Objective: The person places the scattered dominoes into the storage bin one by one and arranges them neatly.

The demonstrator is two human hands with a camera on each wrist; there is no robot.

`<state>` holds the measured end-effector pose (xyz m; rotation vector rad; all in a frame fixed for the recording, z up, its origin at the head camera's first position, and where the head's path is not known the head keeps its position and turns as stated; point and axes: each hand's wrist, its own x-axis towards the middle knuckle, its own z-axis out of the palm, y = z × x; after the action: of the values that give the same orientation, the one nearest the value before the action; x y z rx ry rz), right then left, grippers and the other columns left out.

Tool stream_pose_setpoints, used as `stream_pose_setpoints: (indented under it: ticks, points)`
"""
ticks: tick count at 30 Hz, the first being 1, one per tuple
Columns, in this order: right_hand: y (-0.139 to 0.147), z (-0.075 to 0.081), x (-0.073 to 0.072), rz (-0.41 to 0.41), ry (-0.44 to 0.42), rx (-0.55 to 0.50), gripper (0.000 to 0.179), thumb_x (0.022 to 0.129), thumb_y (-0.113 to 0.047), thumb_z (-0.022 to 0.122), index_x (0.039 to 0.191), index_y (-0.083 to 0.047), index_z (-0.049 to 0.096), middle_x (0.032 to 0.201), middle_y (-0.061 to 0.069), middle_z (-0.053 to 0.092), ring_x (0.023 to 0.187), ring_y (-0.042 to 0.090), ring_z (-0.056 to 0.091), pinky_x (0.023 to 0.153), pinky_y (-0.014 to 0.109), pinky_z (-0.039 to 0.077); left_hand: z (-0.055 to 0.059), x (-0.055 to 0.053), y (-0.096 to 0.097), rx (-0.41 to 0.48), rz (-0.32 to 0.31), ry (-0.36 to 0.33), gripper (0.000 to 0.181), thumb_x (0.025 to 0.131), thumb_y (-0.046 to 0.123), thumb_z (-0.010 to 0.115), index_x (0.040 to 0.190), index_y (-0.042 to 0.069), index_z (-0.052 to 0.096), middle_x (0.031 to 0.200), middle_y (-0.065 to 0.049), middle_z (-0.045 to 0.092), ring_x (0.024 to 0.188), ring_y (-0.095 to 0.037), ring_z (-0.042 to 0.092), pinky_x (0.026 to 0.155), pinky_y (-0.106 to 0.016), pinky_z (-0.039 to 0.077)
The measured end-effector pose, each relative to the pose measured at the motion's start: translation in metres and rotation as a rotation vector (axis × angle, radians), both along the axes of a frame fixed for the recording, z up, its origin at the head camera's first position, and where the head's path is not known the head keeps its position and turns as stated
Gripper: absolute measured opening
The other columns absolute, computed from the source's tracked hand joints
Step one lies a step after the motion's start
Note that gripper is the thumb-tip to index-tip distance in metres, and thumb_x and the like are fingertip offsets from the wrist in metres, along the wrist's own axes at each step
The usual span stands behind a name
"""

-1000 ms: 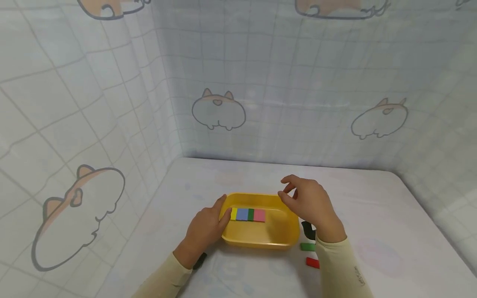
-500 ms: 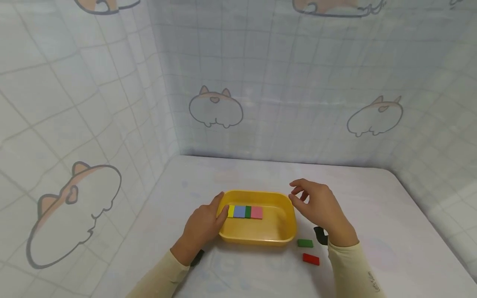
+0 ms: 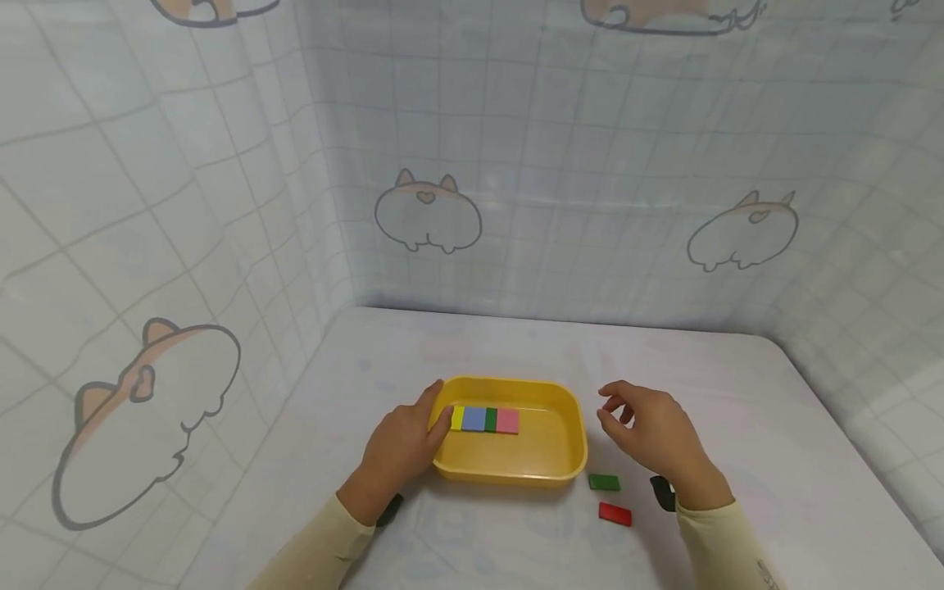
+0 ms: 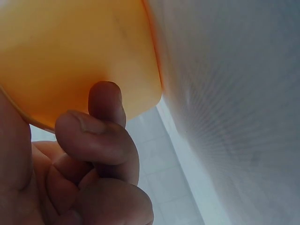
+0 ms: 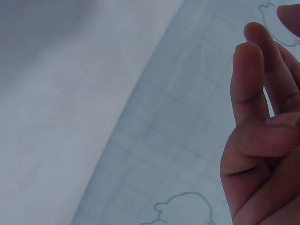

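Observation:
A yellow plastic tray [image 3: 509,477] stands on the table, and my left hand [image 3: 401,442] holds it by its left end. The thumb lies over the rim, while the fingers [image 4: 107,101] are against the outer wall in the left wrist view. Inside the tray, yellow [image 3: 458,419], blue [image 3: 474,419], dark green [image 3: 491,420] and pink [image 3: 507,421] flat blocks lie side by side in a row. To the right of the tray, my right hand [image 3: 656,430] hovers above the table with loosely bent fingers and nothing between them.
A green block [image 3: 604,483] and a red block [image 3: 615,514] lie on the table near the tray's front right corner. Pale cloth with grid lines and animal drawings hangs behind the table [image 3: 737,385] and on both sides.
My right hand has moved right and toward me, away from the tray's right rim. The left hand keeps its hold on the tray. The view has shifted slightly.

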<state>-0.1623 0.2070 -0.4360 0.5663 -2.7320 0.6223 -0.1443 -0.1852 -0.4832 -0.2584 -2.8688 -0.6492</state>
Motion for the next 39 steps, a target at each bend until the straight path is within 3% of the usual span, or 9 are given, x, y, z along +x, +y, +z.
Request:
stream_pose_setpoints:
  ticks: [12,18,22,27,39]
  points:
    - [0.005,-0.023,0.016,-0.096,-0.088,0.030,0.034,0.090,-0.036,0.083,0.117,-0.017,0.076,0.092,-0.012,0.072,0.077,0.010,0.061,0.063,0.031,0.050,-0.001,-0.003,0.002,-0.008,-0.007,0.003,0.061,0.110,0.048,0.050,0.158,0.011,0.048,0.060,0.003,0.045,0.055,-0.015,0.046,0.059,-0.034,0.046]
    - [0.006,-0.031,0.020,-0.101,-0.064,0.027,0.036,0.089,-0.038,0.084,0.116,-0.016,0.076,0.090,-0.012,0.072,0.075,0.008,0.060,0.061,0.032,0.049,-0.002,-0.003,0.003,-0.017,-0.004,-0.016,0.063,0.110,0.050,0.049,0.159,0.012,0.046,0.061,0.003,0.046,0.056,-0.015,0.047,0.060,-0.034,0.046]
    - [0.005,-0.032,0.021,-0.119,-0.049,0.043,0.041,0.087,-0.042,0.086,0.117,-0.016,0.075,0.089,-0.012,0.072,0.074,0.010,0.061,0.059,0.031,0.049,-0.003,-0.003,0.003,-0.018,0.007,-0.021,0.064,0.110,0.054,0.045,0.160,0.013,0.046,0.063,0.004,0.047,0.059,-0.014,0.048,0.063,-0.036,0.050]
    - [0.004,-0.031,0.024,-0.149,-0.112,0.058,0.048,0.086,-0.050,0.084,0.118,-0.016,0.075,0.088,-0.012,0.071,0.075,0.011,0.060,0.060,0.031,0.049,-0.005,-0.001,0.003,-0.007,0.003,-0.025,0.065,0.110,0.055,0.044,0.160,0.013,0.046,0.063,0.005,0.048,0.059,-0.014,0.049,0.065,-0.038,0.053]
    - [0.002,-0.039,0.019,-0.124,-0.163,0.107,0.058,0.077,-0.063,0.086,0.116,-0.021,0.075,0.079,-0.017,0.064,0.064,0.006,0.052,0.054,0.030,0.046,-0.002,-0.002,0.000,0.001,0.016,-0.018,0.062,0.110,0.052,0.048,0.159,0.014,0.047,0.063,0.004,0.048,0.060,-0.015,0.049,0.066,-0.038,0.052]
